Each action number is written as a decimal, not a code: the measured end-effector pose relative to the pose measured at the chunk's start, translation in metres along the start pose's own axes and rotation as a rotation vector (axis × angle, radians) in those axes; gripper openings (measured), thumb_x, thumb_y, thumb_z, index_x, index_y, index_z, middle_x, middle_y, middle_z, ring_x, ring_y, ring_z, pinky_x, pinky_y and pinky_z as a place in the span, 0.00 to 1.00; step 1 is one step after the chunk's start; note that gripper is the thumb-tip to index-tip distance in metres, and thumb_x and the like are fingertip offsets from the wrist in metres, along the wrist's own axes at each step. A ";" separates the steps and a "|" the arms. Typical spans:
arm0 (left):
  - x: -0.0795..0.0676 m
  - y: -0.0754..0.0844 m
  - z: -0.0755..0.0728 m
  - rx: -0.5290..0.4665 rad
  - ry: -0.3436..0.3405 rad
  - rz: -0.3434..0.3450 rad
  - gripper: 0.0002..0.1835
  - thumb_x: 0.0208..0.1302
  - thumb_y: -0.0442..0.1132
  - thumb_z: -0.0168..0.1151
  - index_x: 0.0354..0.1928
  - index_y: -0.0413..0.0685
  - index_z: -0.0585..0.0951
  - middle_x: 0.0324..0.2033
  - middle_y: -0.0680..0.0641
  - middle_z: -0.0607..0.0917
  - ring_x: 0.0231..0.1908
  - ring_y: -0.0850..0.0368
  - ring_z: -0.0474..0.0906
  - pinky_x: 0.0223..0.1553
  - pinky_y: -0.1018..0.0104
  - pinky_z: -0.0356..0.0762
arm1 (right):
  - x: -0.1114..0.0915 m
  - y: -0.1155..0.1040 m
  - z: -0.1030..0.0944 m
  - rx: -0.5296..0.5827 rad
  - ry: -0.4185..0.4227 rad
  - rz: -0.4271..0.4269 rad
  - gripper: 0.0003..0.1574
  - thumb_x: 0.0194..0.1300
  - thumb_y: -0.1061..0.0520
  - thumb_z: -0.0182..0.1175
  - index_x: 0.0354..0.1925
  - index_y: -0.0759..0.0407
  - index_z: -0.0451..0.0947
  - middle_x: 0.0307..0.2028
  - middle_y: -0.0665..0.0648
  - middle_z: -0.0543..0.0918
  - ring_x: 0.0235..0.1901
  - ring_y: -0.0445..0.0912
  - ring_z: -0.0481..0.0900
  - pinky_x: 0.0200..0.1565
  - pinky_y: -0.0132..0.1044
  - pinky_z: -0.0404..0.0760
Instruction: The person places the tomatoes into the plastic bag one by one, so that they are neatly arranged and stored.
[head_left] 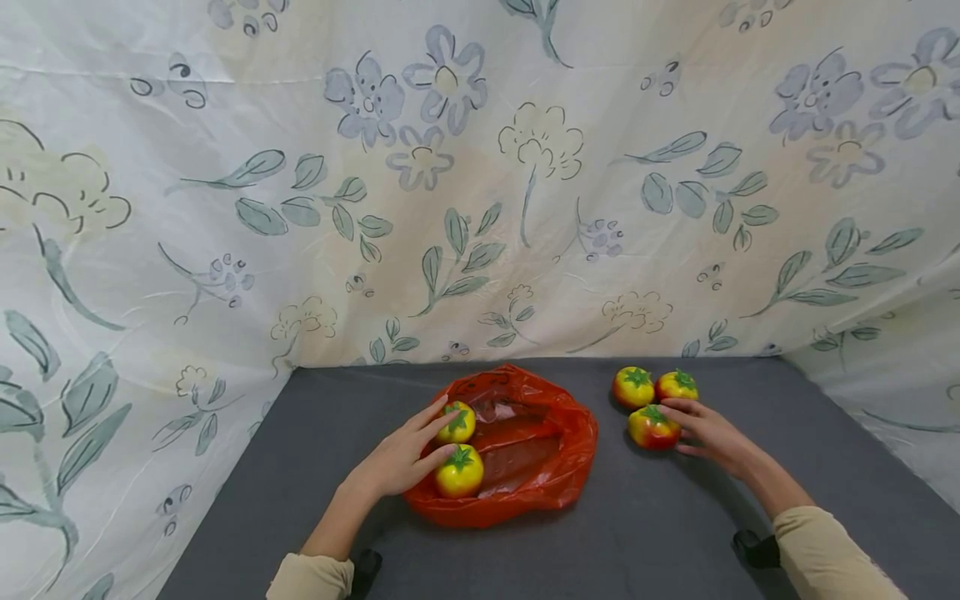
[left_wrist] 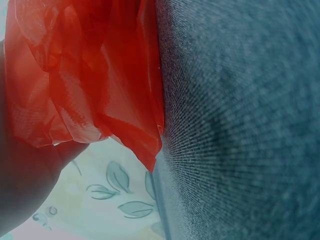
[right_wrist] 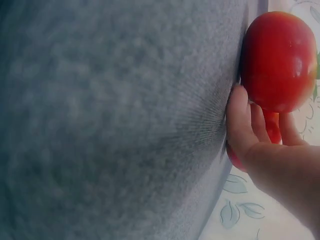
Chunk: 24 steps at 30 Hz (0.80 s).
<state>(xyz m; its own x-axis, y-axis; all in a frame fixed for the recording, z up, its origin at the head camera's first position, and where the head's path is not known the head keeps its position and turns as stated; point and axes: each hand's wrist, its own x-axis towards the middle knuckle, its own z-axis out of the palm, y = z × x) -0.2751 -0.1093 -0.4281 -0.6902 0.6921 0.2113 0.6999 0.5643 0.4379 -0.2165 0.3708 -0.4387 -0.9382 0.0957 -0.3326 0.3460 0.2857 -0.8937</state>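
A red plastic bag (head_left: 573,454) lies with its mouth spread wide on the dark table. Inside its left side sit two yellow tomatoes with green leafy tops, a farther tomato (head_left: 465,423) and a nearer tomato (head_left: 460,477). My left hand (head_left: 405,454) reaches over the bag's left rim, fingers extended by the farther tomato and thumb at the nearer one. To the right, my right hand (head_left: 708,432) has its fingertips at the right side of a red-yellow tomato (head_left: 651,428). In the right wrist view, the fingers stay loosely spread beside this red tomato (right_wrist: 280,62).
Behind my right hand are two more red-yellow tomatoes, a left one (head_left: 632,388) and a right one (head_left: 677,384). Floral cloth (head_left: 480,183) hangs along the back and sides of the dark grey table (head_left: 540,558).
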 end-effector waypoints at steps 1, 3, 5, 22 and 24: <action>0.000 0.000 0.000 0.001 0.001 0.001 0.32 0.70 0.57 0.50 0.71 0.53 0.65 0.72 0.45 0.56 0.68 0.45 0.55 0.61 0.42 0.60 | 0.000 0.000 0.001 0.002 -0.008 -0.003 0.54 0.69 0.36 0.51 0.72 0.69 0.41 0.68 0.75 0.45 0.62 0.68 0.55 0.55 0.54 0.71; 0.000 0.000 0.000 0.003 0.000 -0.001 0.32 0.70 0.57 0.50 0.71 0.52 0.65 0.72 0.45 0.56 0.68 0.45 0.56 0.61 0.42 0.60 | 0.001 0.000 0.001 0.000 -0.022 -0.004 0.55 0.68 0.36 0.52 0.72 0.69 0.39 0.68 0.75 0.45 0.62 0.68 0.55 0.55 0.54 0.71; 0.000 0.000 0.000 0.005 0.001 -0.002 0.32 0.70 0.57 0.50 0.71 0.52 0.65 0.72 0.45 0.56 0.68 0.45 0.55 0.61 0.42 0.60 | 0.001 0.000 0.002 -0.003 -0.035 -0.005 0.56 0.68 0.35 0.52 0.72 0.69 0.39 0.68 0.75 0.44 0.62 0.68 0.54 0.55 0.55 0.71; 0.000 0.000 0.000 0.002 0.000 -0.002 0.32 0.70 0.58 0.50 0.70 0.51 0.65 0.72 0.45 0.56 0.68 0.44 0.55 0.61 0.41 0.60 | 0.001 -0.001 0.010 -0.007 -0.034 -0.024 0.56 0.67 0.41 0.57 0.71 0.71 0.39 0.66 0.76 0.47 0.62 0.66 0.57 0.54 0.54 0.73; 0.000 0.000 0.001 0.005 -0.002 -0.007 0.32 0.70 0.58 0.50 0.71 0.52 0.65 0.72 0.45 0.55 0.68 0.44 0.55 0.61 0.42 0.60 | 0.000 -0.001 0.010 -0.004 -0.033 -0.029 0.56 0.67 0.42 0.58 0.71 0.71 0.39 0.66 0.77 0.48 0.61 0.66 0.58 0.53 0.53 0.74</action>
<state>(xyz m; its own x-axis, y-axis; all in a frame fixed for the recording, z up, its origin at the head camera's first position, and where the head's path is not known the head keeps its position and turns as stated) -0.2747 -0.1090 -0.4285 -0.6950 0.6886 0.2067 0.6957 0.5717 0.4349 -0.2167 0.3608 -0.4411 -0.9470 0.0557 -0.3163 0.3184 0.2919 -0.9019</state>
